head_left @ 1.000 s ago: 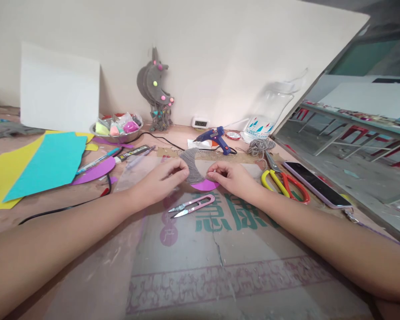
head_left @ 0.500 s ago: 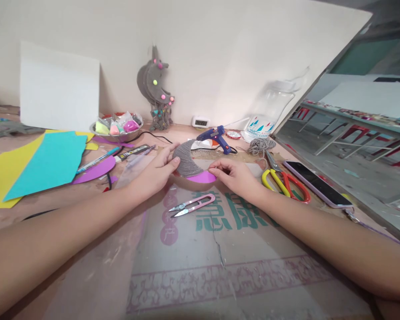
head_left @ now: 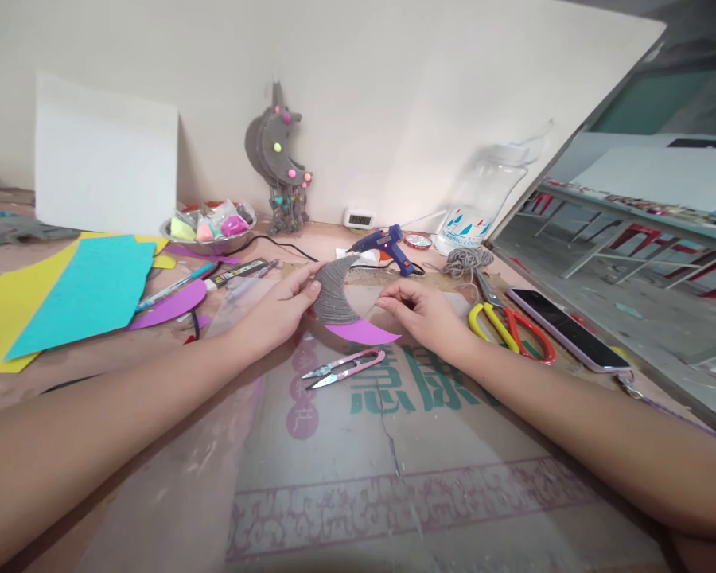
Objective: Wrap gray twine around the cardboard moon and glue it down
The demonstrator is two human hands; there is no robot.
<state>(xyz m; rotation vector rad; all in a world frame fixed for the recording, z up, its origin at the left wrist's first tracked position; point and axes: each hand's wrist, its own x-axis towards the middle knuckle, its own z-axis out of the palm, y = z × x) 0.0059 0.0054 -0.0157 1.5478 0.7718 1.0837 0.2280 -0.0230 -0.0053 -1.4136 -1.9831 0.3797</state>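
Note:
A purple crescent moon (head_left: 363, 330), cut from paper or foam sheet, is mostly wound with grey yarn (head_left: 335, 294); its lower tip shows bare purple. My left hand (head_left: 289, 298) is closed on the wrapped left side, thumb on top. My right hand (head_left: 414, 306) is pinched just right of the crescent, on a thin strand of the yarn that runs toward it. Below the crescent, pink-handled thread snips (head_left: 346, 366) lie on the plastic-covered table with their blades pointing left.
A blue glue gun (head_left: 387, 245), a ball of grey yarn (head_left: 465, 261), yellow-and-red scissors (head_left: 510, 326) and a phone (head_left: 566, 328) lie behind and to the right. Coloured sheets (head_left: 83, 294) and a bowl of clay (head_left: 215, 235) are at left. A decorated moon (head_left: 274, 147) hangs on the wall.
The crescent has tilted, its lower tip swinging down and right so more purple shows. My right fingers have come off its edge, now apart from it with the strand between.

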